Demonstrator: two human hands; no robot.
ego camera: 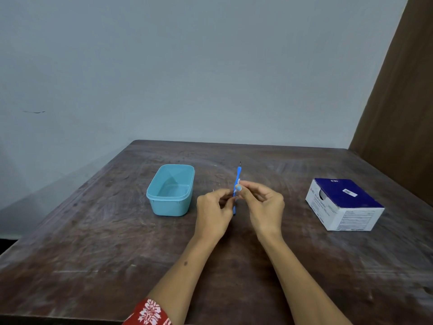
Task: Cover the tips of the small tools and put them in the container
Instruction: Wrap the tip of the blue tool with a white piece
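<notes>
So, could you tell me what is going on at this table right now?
A person is working on a small blue tool above the wooden table. The left hand and the right hand both pinch it near its middle, with its thin dark tip pointing away and uncovered. The light blue container to the left looks empty, so nothing has been put in it yet. A blue and white box sits to the right.

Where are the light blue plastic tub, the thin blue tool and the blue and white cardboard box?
Light blue plastic tub [170,208]: head view, front wall.
Thin blue tool [238,172]: head view, upper shaft.
Blue and white cardboard box [346,195]: head view, blue top.
</notes>
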